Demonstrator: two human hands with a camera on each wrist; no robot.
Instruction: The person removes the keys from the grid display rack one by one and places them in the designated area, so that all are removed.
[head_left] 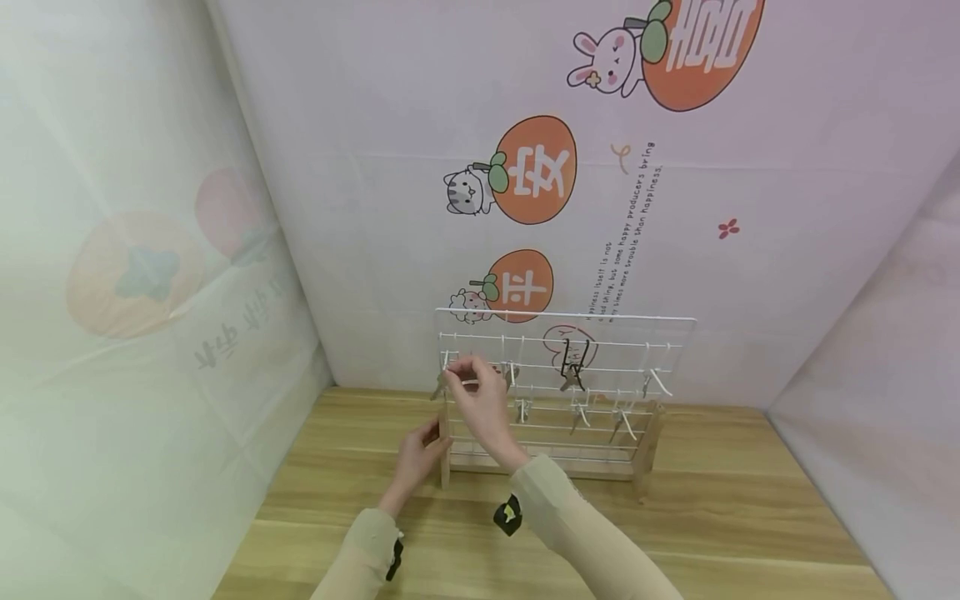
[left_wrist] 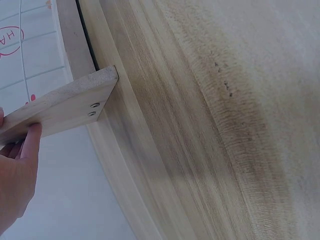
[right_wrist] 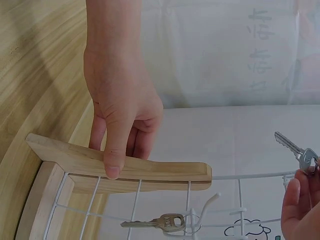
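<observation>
A white wire rack [head_left: 555, 427] in a wooden frame stands on the table, with several keys hanging from its hooks. My left hand [head_left: 417, 457] grips the rack's wooden side post [right_wrist: 150, 167], thumb on one face and fingers behind. At the rack's upper left, my right hand [head_left: 480, 404] pinches a silver key [right_wrist: 295, 150] by its head, close to a white hook [head_left: 446, 360]. The key's blade points away from the fingertips. Another key [right_wrist: 160, 222] hangs on a hook nearby in the right wrist view. From the left wrist, the left hand [left_wrist: 17, 180] shows beneath the post.
Along the rack, keys hang on white hooks [head_left: 660, 382], and one hangs on a dark hook [head_left: 576, 354]. Behind it rises a printed cloth backdrop [head_left: 390, 250]; more cloth hangs at both sides. The wooden table [head_left: 735, 508] extends forward and right.
</observation>
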